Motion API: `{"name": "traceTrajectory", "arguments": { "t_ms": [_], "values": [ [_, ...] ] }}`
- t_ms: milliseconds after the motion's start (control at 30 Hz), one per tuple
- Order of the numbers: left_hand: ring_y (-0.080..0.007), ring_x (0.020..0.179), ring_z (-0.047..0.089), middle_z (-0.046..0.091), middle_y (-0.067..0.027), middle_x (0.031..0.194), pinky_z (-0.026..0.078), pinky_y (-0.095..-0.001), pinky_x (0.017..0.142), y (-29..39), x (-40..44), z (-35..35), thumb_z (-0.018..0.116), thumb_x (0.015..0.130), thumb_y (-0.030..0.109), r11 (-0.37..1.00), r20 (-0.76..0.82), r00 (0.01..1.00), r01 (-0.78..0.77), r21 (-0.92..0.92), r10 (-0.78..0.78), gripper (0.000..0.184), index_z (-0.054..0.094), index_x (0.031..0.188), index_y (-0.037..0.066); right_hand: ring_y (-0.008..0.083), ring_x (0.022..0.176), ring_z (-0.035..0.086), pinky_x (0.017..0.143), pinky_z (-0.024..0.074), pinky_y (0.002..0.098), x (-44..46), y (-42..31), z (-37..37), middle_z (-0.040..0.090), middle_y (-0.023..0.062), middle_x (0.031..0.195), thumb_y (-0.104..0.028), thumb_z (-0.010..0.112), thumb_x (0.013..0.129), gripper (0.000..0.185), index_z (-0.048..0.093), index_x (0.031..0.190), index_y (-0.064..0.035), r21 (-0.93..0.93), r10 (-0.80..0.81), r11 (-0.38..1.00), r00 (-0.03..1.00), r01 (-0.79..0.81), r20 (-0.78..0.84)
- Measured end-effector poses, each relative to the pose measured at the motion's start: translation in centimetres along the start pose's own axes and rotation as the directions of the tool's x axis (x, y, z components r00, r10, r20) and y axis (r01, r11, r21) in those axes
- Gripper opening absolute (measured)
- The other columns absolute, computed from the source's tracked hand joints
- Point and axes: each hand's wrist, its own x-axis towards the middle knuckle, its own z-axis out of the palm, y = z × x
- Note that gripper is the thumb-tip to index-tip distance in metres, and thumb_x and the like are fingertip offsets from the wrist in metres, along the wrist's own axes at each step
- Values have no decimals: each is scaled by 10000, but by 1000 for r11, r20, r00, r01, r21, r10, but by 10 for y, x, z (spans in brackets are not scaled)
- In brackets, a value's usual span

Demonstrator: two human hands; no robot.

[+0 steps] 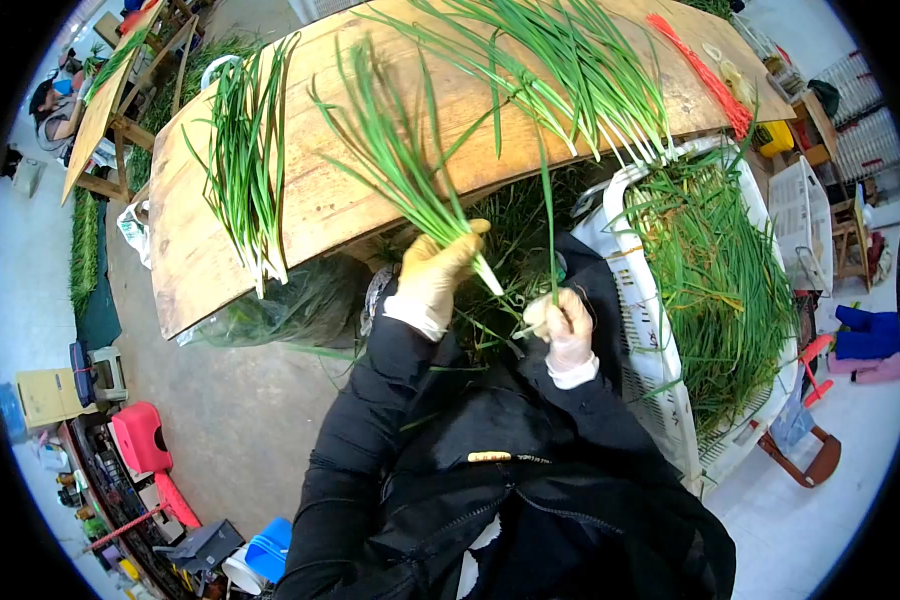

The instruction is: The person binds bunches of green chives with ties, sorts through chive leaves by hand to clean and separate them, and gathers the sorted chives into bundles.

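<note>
A bunch of garlic chives [405, 175] is wrapped in the fingers of my gloved left hand [435, 278], white ends pointing down toward me and green tips fanned over the table. My right hand [562, 328], gloved too, pinches a single chive leaf [548, 225] that stands up from its fingers. On the wooden table [315, 220], a separate chive bundle [245, 165] lies to the left. A larger spread of chives [580, 75] rests at the back right, its white ends at the table's near edge.
At my right stands a white plastic crate [660, 340] heaped with loose greens [720, 290]. Red ties [705, 75] lie at the table's right end. A plastic bag [280, 310] sits under the near edge. Another person [55, 105] is at a far-left table.
</note>
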Motion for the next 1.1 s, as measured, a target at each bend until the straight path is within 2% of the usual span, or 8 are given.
{"name": "traceTrajectory", "arguments": {
  "t_ms": [100,167,233,433,600,833,967,1100],
  "values": [
    [-59,631,529,601,14,772,425,-186,577,11,-5,-1,669,731,118,992,-8,1000,21,123,-20,275,595,978,21,216,645,568,616,444,315,7,-8,-30,575,116,709,-372,444,864,379,500,809,-2,-730,497,666,820,-150,285],
    [-61,612,530,607,5,782,427,-186,573,6,-3,-3,696,699,82,976,10,1000,-15,215,13,294,594,967,23,254,775,564,684,428,345,18,-9,-27,569,135,798,-525,387,835,547,531,869,1,-863,267,482,912,152,310],
    [-94,638,557,618,-22,796,442,-210,591,-5,0,0,706,673,33,975,19,998,-66,212,63,320,577,965,11,220,784,536,674,426,322,25,-28,-7,547,118,833,-437,507,809,448,543,902,0,-695,26,693,956,194,293],
    [-46,540,483,574,9,703,376,-168,494,-3,-3,0,675,699,27,985,16,999,-35,166,33,335,542,1007,12,39,542,483,503,383,161,49,-31,19,593,29,667,-250,517,858,261,583,812,-2,-277,345,925,883,-261,319],
    [-27,513,405,537,20,690,313,-147,462,-1,-3,-22,646,743,135,992,279,959,-9,-126,44,384,499,1060,-25,50,476,459,437,336,163,53,-23,7,599,6,614,-533,196,884,660,645,829,-52,-290,406,913,688,-286,601],
    [-12,555,434,603,-70,981,306,-123,443,-1,-9,-8,600,790,154,988,116,982,142,53,-147,298,544,1046,11,81,579,496,554,394,196,45,-8,22,589,16,674,-428,328,901,485,613,868,-36,-507,474,854,571,-113,670],
    [-155,817,572,597,-98,1000,477,-271,685,-6,-12,-11,596,792,165,991,149,980,136,-3,-134,328,516,1065,1,201,592,556,577,434,294,54,-17,26,571,68,651,-308,509,841,314,580,717,-28,-551,79,798,863,246,499],
    [-140,678,519,583,-65,799,442,-276,645,5,-1,-9,579,804,291,978,50,979,-202,50,199,341,525,971,-1,265,572,524,533,431,333,46,-15,34,526,94,630,-109,564,754,127,541,655,-33,-649,-477,551,836,524,271]
  ]
}}
